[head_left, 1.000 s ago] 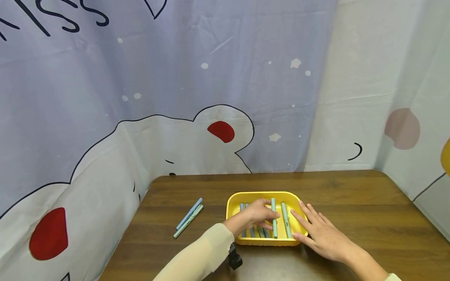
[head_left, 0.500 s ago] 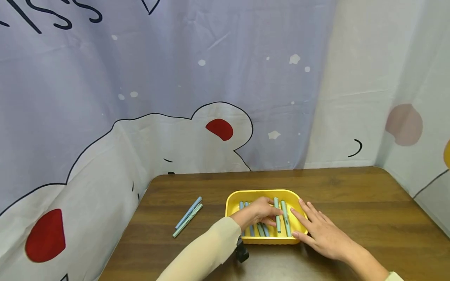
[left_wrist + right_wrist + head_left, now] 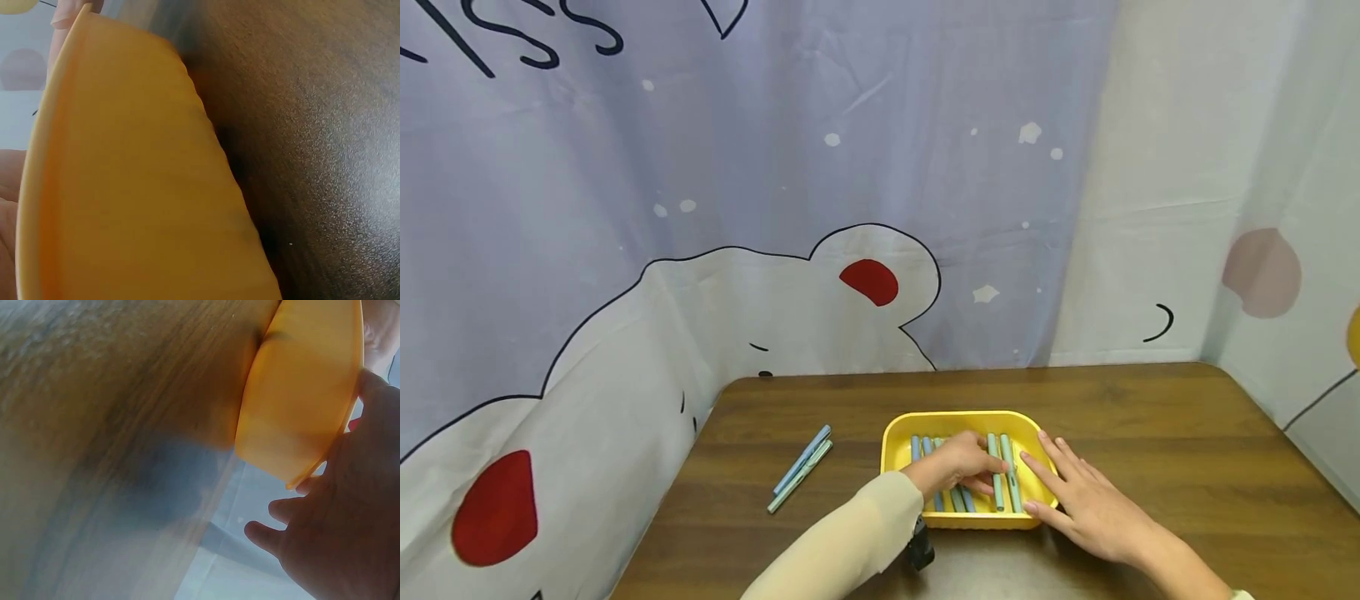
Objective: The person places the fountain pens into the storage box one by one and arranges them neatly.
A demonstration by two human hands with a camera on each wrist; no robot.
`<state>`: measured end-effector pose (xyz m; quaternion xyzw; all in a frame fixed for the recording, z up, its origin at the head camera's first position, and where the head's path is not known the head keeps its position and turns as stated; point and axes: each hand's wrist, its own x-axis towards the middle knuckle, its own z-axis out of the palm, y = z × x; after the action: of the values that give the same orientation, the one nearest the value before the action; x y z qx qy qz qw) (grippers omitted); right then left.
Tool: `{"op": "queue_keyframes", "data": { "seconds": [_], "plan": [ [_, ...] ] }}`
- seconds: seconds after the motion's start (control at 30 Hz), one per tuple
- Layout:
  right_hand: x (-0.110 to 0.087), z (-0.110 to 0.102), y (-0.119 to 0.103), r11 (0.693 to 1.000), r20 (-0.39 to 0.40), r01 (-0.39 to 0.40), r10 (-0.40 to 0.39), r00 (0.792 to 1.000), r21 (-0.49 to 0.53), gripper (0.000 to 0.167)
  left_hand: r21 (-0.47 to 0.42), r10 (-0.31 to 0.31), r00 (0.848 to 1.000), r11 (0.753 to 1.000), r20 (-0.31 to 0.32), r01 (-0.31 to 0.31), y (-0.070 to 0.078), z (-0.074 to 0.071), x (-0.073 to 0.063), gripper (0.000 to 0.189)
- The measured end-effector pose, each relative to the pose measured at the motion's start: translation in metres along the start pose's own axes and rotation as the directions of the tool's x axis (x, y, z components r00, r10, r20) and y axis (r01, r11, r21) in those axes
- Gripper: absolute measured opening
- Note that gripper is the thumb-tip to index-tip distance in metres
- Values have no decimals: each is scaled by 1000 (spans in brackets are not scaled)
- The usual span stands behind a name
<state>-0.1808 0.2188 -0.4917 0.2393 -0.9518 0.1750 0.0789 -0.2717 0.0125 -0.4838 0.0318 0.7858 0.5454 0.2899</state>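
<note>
In the head view, a yellow tray [image 3: 955, 521] stands on the table with several blue and light green pens lying lengthwise inside. My left hand [image 3: 955, 461] reaches over its near rim and pinches a light green pen [image 3: 999, 496], which lies alongside another light green pen [image 3: 1014, 492] on the right. Part of the pens on the left is hidden under this hand. My right hand [image 3: 1090, 508] rests with spread fingers on the tray's right rim; the right wrist view shows the thumb and fingers along the tray wall [image 3: 300, 394].
Left of the tray, a blue pen [image 3: 802, 460] and a light green pen [image 3: 800, 477] lie side by side on the wooden table [image 3: 1112, 408]. A printed curtain [image 3: 1000, 208] hangs behind the table. A black wrist camera [image 3: 920, 546] sits under the left sleeve.
My left hand has moved slightly right with the light green pen and lowered it beside the rightmost pen in the tray. The right hand has stayed at the rim.
</note>
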Motion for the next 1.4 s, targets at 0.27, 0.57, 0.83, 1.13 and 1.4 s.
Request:
{"op": "queue_keyframes", "data": {
  "seconds": [0.27,0.57,0.83,1.13,1.4],
  "plan": [
    [-1,-1,1,1000,20,-9,8,1000,19,64,16,-9,1000,1000,-27,9,-1,2,3,63],
    [0,1,1,1000,17,-12,11,1000,23,64,84,6,998,996,-63,-1,2,8,-4,59],
    [0,0,0,999,16,-15,14,1000,35,64,117,-1,997,993,-82,11,4,10,-8,58],
    [0,2,1,999,25,-11,10,1000,53,64,151,12,998,989,-62,-3,4,11,-12,30],
    [0,2,2,998,16,-12,11,1000,55,64,160,24,997,987,-67,-13,7,9,-19,40]
  ]
}}
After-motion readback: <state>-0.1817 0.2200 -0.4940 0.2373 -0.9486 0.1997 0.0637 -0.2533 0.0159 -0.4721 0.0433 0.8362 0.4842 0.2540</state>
